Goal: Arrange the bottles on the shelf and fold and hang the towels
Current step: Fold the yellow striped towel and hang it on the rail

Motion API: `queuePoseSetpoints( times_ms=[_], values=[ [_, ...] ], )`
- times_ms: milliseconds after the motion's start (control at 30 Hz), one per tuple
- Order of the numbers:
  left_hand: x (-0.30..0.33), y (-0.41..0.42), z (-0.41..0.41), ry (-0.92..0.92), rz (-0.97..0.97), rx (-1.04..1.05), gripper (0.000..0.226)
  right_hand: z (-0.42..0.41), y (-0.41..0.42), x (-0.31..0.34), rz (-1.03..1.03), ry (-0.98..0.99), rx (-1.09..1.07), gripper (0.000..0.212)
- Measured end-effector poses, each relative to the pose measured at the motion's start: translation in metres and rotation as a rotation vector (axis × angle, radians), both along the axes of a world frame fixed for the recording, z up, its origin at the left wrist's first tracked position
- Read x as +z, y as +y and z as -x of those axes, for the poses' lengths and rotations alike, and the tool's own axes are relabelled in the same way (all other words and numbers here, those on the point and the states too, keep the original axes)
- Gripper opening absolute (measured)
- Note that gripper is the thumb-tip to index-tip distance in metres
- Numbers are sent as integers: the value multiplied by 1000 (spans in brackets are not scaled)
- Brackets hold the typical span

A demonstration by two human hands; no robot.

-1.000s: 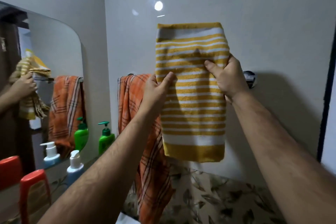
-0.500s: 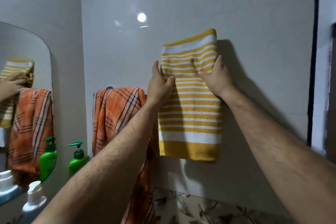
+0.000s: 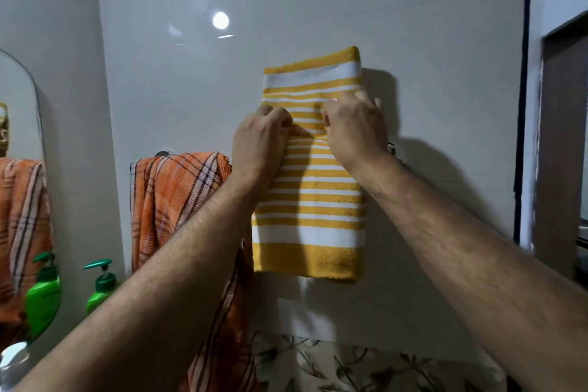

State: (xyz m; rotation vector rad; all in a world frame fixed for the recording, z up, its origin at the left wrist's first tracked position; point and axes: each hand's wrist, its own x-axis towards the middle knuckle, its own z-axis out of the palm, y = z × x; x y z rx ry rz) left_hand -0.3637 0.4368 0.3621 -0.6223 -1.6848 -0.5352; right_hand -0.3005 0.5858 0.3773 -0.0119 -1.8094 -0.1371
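Note:
A folded yellow-and-white striped towel (image 3: 313,200) is held flat against the white wall, its upper part standing above my hands and its lower part hanging down. My left hand (image 3: 259,143) grips its left edge with curled fingers. My right hand (image 3: 354,127) grips the towel's middle right, fingers bent into the fabric. An orange checked towel (image 3: 171,204) hangs over the towel rail to the left. The rail is mostly hidden behind the towels; its right bracket (image 3: 392,148) peeks out beside my right wrist. A green pump bottle (image 3: 100,285) stands below the orange towel.
A mirror (image 3: 19,169) on the left wall reflects the orange towel and the green bottle. A white pump top (image 3: 14,356) shows at the bottom left. Floral tiles (image 3: 350,366) run below the wall. A dark door frame (image 3: 525,105) stands at the right.
Both hands have moved closer together on the yellow towel and their fingers have curled into the fabric. The towel sits lower against the wall, near the rail's height.

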Motion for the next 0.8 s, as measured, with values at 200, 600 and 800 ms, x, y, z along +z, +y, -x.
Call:
queuePoseSetpoints(
  times_ms=[200,600,800],
  values=[
    [-14,-3,-5,-166,102,-7,53,-1,-2,5,90,-492,20,65],
    [25,-11,7,-1149,353,-343,56,14,19,25,458,-1424,268,107],
    [20,-22,15,-999,348,-247,73,2,24,23,327,-1384,421,81]
  ],
)
